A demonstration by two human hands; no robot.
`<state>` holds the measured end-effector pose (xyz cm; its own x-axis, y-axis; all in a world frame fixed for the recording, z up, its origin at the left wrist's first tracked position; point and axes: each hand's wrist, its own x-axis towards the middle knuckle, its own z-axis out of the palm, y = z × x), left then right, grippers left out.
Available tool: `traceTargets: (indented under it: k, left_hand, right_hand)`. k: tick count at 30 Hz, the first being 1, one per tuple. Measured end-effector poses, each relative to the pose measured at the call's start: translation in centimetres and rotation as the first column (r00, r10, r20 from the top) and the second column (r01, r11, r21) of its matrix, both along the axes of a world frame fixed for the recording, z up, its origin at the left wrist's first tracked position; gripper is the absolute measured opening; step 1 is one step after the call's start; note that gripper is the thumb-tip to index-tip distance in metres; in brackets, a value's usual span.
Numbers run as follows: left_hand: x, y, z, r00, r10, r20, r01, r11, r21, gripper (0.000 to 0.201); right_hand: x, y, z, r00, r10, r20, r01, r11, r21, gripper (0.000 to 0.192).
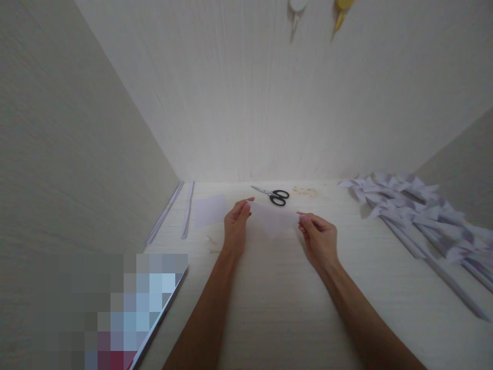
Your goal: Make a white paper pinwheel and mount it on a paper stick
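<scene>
A thin white sheet of paper [272, 218] spans the gap between my hands, its lower edge coming to a point. My left hand [236, 226] pinches its left corner between thumb and fingers. At the opposite corner, my right hand [319, 234] grips the paper the same way. Just beyond the sheet lies a pair of scissors [275, 195] with black handles, blades pointing left. Another flat piece of white paper [210, 209] rests on the table to the left of my left hand.
Two narrow paper strips [187, 210] lie at the left by the wall. Small pale sticks [211, 244] are near my left wrist. Rolled and crumpled paper pieces [416, 210] pile up at the right. A pixelated screen [154, 308] stands front left. Two hooks [341, 13] hang on the back wall.
</scene>
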<state>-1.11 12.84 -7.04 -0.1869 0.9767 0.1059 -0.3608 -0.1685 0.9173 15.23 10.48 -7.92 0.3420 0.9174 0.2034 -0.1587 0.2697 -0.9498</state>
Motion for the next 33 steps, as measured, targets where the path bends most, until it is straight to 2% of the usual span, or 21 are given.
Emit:
traceTargets:
  k: [10, 14, 19, 25, 33]
  left_hand:
    - [-0.22, 0.29, -0.13, 0.992, 0.126, -0.01, -0.126, 0.992, 0.011, 0.013]
    - [-0.34, 0.11, 0.26, 0.979, 0.162, -0.126, -0.156, 0.986, 0.058, 0.012]
    - [-0.63, 0.01, 0.34, 0.933, 0.219, -0.286, -0.177, 0.97, 0.166, 0.01]
    - [-0.73, -0.03, -0.02, 0.881, 0.205, -0.427, -0.141, 0.974, 0.177, 0.011]
    - [0.04, -0.7, 0.52, 0.771, 0.339, -0.539, -0.235, 0.938, 0.253, 0.009]
  right_hand:
    - [0.04, 0.11, 0.02, 0.998, -0.007, -0.056, 0.005, 0.999, -0.035, 0.007]
    - [0.09, 0.17, -0.17, 0.997, -0.027, -0.067, 0.024, 0.998, -0.05, 0.006]
    - [0.06, 0.29, -0.18, 0.992, -0.058, -0.108, 0.051, 0.996, -0.07, 0.008]
    - [-0.11, 0.29, 0.33, 0.982, -0.066, -0.178, 0.056, 0.996, -0.064, 0.005]
    - [-0.15, 0.19, 0.48, 0.992, -0.108, -0.07, 0.108, 0.994, -0.004, 0.007]
